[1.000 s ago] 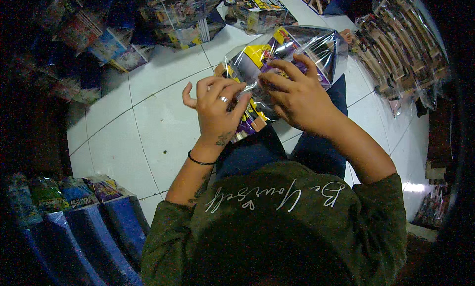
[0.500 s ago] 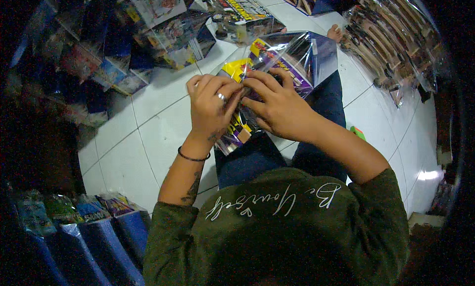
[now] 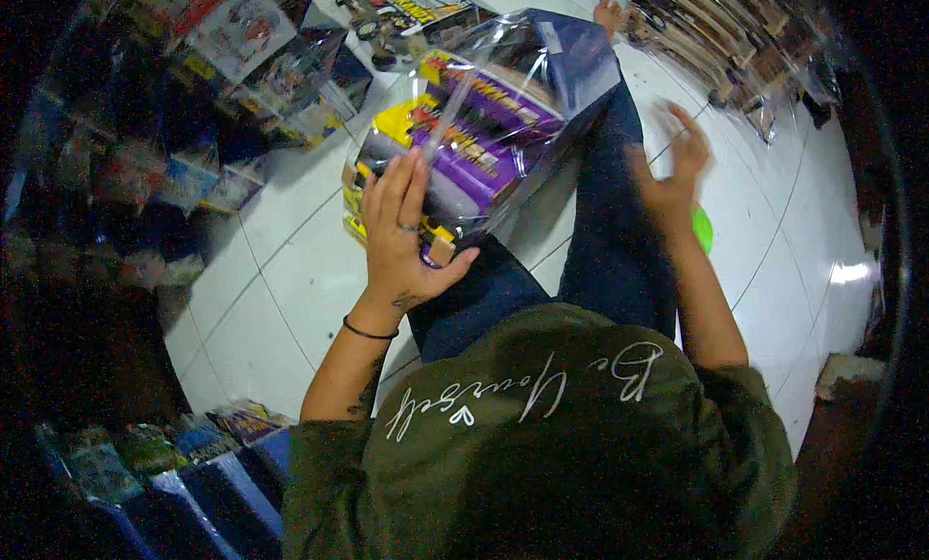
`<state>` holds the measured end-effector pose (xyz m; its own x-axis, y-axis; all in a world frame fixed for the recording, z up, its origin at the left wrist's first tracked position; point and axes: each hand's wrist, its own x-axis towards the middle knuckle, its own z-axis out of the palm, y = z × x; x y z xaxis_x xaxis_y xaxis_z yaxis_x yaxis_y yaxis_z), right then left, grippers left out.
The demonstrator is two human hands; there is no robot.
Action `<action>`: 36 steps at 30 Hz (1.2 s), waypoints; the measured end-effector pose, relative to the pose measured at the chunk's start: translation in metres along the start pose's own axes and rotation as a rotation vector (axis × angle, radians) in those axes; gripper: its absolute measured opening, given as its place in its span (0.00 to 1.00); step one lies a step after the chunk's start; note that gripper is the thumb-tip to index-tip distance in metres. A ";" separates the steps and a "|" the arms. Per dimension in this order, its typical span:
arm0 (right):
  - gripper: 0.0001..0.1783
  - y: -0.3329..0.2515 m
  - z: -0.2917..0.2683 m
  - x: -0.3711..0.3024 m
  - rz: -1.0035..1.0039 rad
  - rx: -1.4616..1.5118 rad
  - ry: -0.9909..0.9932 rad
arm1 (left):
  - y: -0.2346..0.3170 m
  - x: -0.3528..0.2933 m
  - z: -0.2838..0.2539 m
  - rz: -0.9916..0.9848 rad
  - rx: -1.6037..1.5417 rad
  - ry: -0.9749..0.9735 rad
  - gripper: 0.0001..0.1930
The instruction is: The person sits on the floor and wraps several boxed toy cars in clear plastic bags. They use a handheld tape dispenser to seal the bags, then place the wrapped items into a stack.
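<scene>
A clear plastic-wrapped package (image 3: 474, 163) with purple and yellow printed boxes inside lies across my lap and left leg. My left hand (image 3: 397, 207) rests flat on its near left part, fingers stretched out and thumb apart. A small tan piece (image 3: 442, 249) shows beside that thumb. My right hand (image 3: 677, 163) is off the package, above the floor beyond my right knee. Its fingers are apart, slightly smeared by motion, and I see nothing in them. A bright green object (image 3: 702, 230) is partly hidden behind my right forearm; its kind cannot be made out.
Plastic-wrapped packs are piled at the far left (image 3: 232, 66). A printed box with a toy vehicle picture (image 3: 406, 13) sits at the back. At the far right is a wrapped bundle of brown pieces (image 3: 735, 37). Blue-sided packs (image 3: 213, 483) stand at the near left. White tiles (image 3: 300, 260) cover the floor.
My right hand has let go of the package and swung right. My left hand has gone from pinching the plastic to lying flat on it. The package now sits further left in view.
</scene>
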<state>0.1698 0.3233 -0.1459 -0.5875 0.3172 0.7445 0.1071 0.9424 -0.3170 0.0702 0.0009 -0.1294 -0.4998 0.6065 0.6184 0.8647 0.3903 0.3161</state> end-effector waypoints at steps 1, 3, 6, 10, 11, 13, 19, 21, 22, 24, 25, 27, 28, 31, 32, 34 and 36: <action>0.35 0.050 -0.010 -0.018 0.166 -0.220 -0.003 | 0.006 0.001 0.004 -0.007 0.006 0.037 0.50; 0.60 0.138 -0.028 -0.076 0.739 -0.756 -0.522 | 0.019 0.001 0.009 0.058 -0.045 0.188 0.46; 0.59 0.231 -0.025 -0.144 1.137 -0.588 -0.828 | 0.033 0.000 0.013 -0.008 -0.036 0.140 0.45; 0.51 0.248 -0.001 -0.164 1.138 -0.409 -0.473 | 0.044 0.001 0.020 -0.068 -0.063 0.160 0.42; 0.49 0.242 0.002 -0.158 1.134 -0.643 -0.432 | 0.047 0.000 0.021 -0.071 -0.007 0.181 0.42; 0.47 0.236 0.001 -0.142 0.755 -0.703 -0.450 | 0.052 0.001 0.024 -0.064 0.092 0.228 0.43; 0.44 0.320 -0.012 -0.149 0.803 -0.590 -0.845 | 0.062 0.002 0.026 -0.071 0.161 0.136 0.44; 0.45 0.347 -0.005 -0.170 0.878 -0.364 -0.752 | 0.062 0.001 0.024 -0.068 0.141 0.118 0.44; 0.42 0.352 -0.001 -0.175 0.869 -0.303 -0.673 | 0.061 0.001 0.023 -0.071 0.125 0.104 0.45; 0.41 0.338 -0.001 -0.167 0.890 -0.326 -0.424 | 0.058 -0.001 0.021 -0.064 0.112 0.090 0.45; 0.34 0.320 -0.008 -0.152 0.866 -0.337 -0.380 | 0.057 -0.002 0.021 -0.055 0.115 0.088 0.46; 0.26 0.262 -0.030 -0.094 0.735 -0.403 -0.322 | 0.055 -0.004 0.022 -0.055 0.108 0.086 0.47; 0.20 0.225 -0.047 -0.055 0.765 -0.317 -0.221 | 0.054 -0.004 0.023 -0.047 0.126 0.088 0.46; 0.20 0.094 -0.077 0.061 0.409 0.566 0.052 | 0.053 -0.005 0.027 -0.031 0.113 0.104 0.46; 0.21 0.046 -0.080 0.088 0.219 0.668 -0.022 | 0.054 -0.005 0.028 -0.037 0.115 0.108 0.46; 0.23 -0.047 -0.068 0.131 -0.072 0.879 -0.272 | 0.055 -0.004 0.029 -0.036 0.116 0.113 0.45; 0.25 -0.136 -0.038 0.149 -0.448 0.790 -0.506 | 0.058 -0.004 0.030 -0.047 0.118 0.110 0.42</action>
<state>0.0980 0.2463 0.0302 -0.7315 -0.2983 0.6131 -0.6526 0.5667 -0.5029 0.1204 0.0420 -0.1356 -0.5254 0.5087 0.6821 0.8254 0.4992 0.2635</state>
